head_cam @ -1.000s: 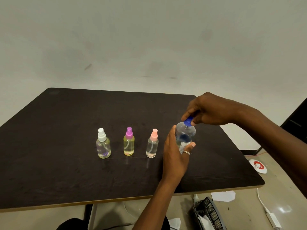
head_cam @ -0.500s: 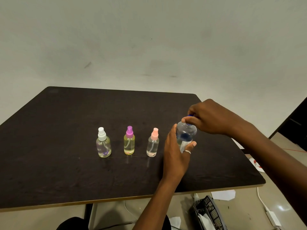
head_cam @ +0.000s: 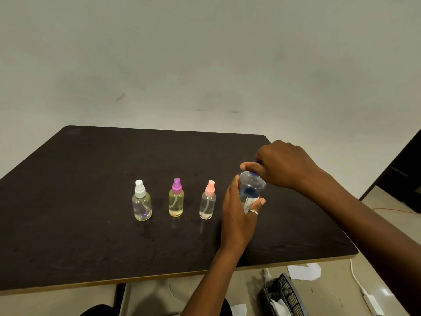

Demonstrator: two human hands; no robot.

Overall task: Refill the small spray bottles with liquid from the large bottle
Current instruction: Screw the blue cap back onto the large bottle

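A clear large bottle [head_cam: 251,190] with a blue cap stands upright on the dark table [head_cam: 91,236], right of centre. My left hand [head_cam: 237,215] wraps round its body, a ring on one finger. My right hand [head_cam: 280,165] comes over the top and its fingers curl round the blue cap, hiding most of it. To the left stand three small spray bottles in a row: one with a white top [head_cam: 141,201], one with a purple top and yellowish liquid [head_cam: 176,198], one with a pink top [head_cam: 207,201]. All three have their tops on.
The table's near edge runs along the bottom and its right corner lies close to my right forearm. On the floor to the right lie a dark mesh basket [head_cam: 284,295], white paper [head_cam: 304,271] and a white cable [head_cam: 360,283]. A plain wall stands behind.
My right hand has turned on the cap and now covers more of it. My left hand and the large bottle have stayed in place.
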